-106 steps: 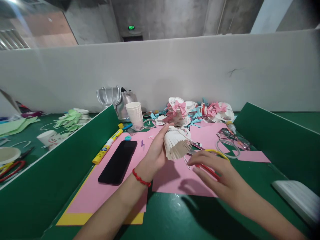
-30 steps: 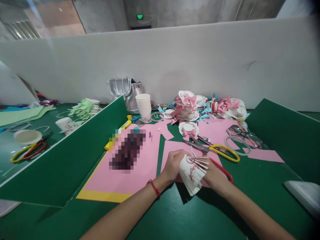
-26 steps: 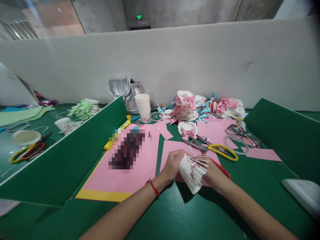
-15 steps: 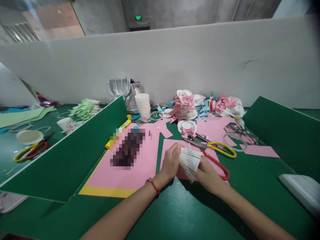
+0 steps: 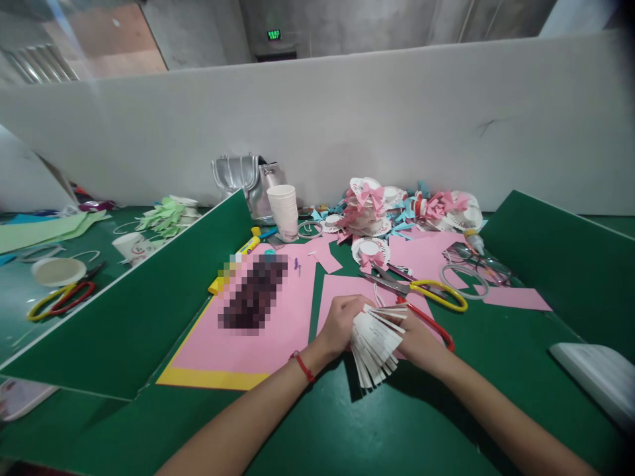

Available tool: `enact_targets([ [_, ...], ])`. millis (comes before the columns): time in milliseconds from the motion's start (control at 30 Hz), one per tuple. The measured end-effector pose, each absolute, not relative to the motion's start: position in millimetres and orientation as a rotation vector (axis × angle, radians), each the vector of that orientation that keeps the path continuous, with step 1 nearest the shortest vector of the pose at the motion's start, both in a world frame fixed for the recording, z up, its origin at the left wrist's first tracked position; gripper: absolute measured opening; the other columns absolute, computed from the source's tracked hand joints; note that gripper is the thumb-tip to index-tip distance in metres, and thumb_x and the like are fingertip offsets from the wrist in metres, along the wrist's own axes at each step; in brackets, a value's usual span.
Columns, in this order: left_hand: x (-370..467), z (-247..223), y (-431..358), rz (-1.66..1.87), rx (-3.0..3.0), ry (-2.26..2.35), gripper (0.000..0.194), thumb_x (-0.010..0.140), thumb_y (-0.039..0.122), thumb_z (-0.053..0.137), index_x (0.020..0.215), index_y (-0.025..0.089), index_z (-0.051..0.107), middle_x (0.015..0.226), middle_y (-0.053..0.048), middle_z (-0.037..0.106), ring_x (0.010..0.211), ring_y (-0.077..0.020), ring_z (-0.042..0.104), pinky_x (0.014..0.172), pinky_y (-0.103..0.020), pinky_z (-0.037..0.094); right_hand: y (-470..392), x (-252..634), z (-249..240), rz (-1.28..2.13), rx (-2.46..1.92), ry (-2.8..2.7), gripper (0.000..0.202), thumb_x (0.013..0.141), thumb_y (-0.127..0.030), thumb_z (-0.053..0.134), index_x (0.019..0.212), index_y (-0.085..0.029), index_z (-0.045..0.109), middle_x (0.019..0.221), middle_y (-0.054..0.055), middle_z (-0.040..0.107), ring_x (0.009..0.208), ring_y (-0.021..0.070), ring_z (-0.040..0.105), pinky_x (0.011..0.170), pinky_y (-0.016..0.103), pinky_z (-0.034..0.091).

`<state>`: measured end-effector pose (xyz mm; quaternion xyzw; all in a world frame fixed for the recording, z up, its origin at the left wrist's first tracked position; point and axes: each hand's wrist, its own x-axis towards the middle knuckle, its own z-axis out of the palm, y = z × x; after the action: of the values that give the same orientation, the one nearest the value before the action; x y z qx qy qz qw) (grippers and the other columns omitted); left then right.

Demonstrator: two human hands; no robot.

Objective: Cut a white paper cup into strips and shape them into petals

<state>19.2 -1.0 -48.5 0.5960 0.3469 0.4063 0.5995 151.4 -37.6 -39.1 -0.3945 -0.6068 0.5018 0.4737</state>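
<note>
A white paper cup [image 5: 374, 344], its wall cut into many narrow strips, is held low over the green table. My left hand [image 5: 342, 324] is closed round its base end. The strips fan out downward and to the right. My right hand [image 5: 419, 340] is closed at the right edge of the strips, its fingertips partly hidden behind them. Just beyond my hands, large scissors [image 5: 439, 295] with one yellow and one red handle lie on a pink sheet [image 5: 335, 291].
A stack of paper cups [image 5: 284, 211] and a silver bag [image 5: 238, 175] stand at the back. Cup hats with pink bows [image 5: 370, 198] are piled right of them. Green dividers [image 5: 149, 311] flank the workspace. A blurred dark item lies on the left pink sheet [image 5: 278, 344].
The cut cup has turned and tipped lower, and its strips have spread into a wider fan. My right hand has shifted slightly right; both hands remain on the cup.
</note>
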Motion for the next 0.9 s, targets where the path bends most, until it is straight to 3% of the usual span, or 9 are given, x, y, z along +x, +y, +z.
enact_targets([
  [100,20.5,-46.9,-3.1,0.964,1.383,0.826,0.033,0.08,0.039,0.042,0.062,0.015,0.054,0.064,-0.005,0.056,0.063,-0.0166,0.048,0.063,-0.029,0.038,-34.8,148.5,-39.4,1.244,-0.962,-1.41,0.019,0.073,-0.025,0.067,0.055,-0.018,0.067,0.054,0.0,0.058,0.054,0.0157,0.045,0.051,0.027,0.041],
  [267,19.8,-40.0,-5.3,1.135,1.498,0.919,0.029,0.086,0.038,0.039,0.086,0.016,0.058,0.092,-0.007,0.064,0.089,-0.0197,0.056,0.08,-0.029,0.042,-35.4,140.4,-44.9,1.26,-0.968,-1.323,0.03,0.087,-0.035,0.047,0.082,-0.019,0.072,0.066,0.005,0.067,0.063,0.0223,0.06,0.067,0.036,0.05],
  [367,18.6,-40.6,-3.8,1.145,1.533,1.008,0.026,0.085,0.037,0.039,0.076,0.018,0.054,0.08,-0.004,0.06,0.078,-0.0174,0.053,0.073,-0.028,0.041,-41.4,140.1,-47.2,1.189,-1.01,-1.383,0.016,0.076,-0.021,0.056,0.079,-0.021,0.071,0.074,0.006,0.069,0.074,0.0258,0.061,0.079,0.041,0.048],
  [467,19.1,-44.9,-3.0,1.105,1.506,1.09,0.027,0.084,0.034,0.039,0.061,0.019,0.045,0.063,0.0,0.049,0.063,-0.0149,0.044,0.063,-0.028,0.038,-47.6,141.6,-46.9,1.11,-1.029,-1.491,0.019,0.06,-0.008,0.058,0.067,-0.022,0.069,0.081,0.006,0.069,0.089,0.0302,0.058,0.093,0.045,0.039],
  [567,20.0,-46.5,-4.6,1.072,1.491,1.103,0.029,0.083,0.034,0.039,0.059,0.019,0.045,0.062,-0.002,0.051,0.065,-0.0162,0.047,0.065,-0.029,0.039,-48.7,142.2,-47.0,1.08,-1.033,-1.54,0.018,0.058,-0.007,0.054,0.06,-0.022,0.064,0.072,0.004,0.064,0.078,0.0261,0.055,0.084,0.04,0.042],
  [700,20.2,-42.5,-7.4,1.105,1.518,1.042,0.028,0.084,0.035,0.041,0.082,0.015,0.06,0.093,-0.009,0.065,0.09,-0.021,0.057,0.085,-0.032,0.042,-44.3,142.0,-48.8,1.119,-1.045,-1.486,0.017,0.063,-0.008,0.049,0.065,-0.02,0.06,0.066,0.001,0.059,0.063,0.0194,0.05,0.063,0.032,0.043],
  [900,19.0,-39.9,-9.9,1.092,1.527,0.963,0.026,0.079,0.032,0.042,0.064,0.017,0.055,0.067,-0.005,0.058,0.069,-0.0179,0.053,0.069,-0.03,0.042,-42.3,144.0,-46.5,1.305,-0.962,-1.406,0.007,0.08,-0.021,0.062,0.082,-0.017,0.066,0.076,0.001,0.067,0.069,0.0187,0.061,0.067,0.033,0.051],
])
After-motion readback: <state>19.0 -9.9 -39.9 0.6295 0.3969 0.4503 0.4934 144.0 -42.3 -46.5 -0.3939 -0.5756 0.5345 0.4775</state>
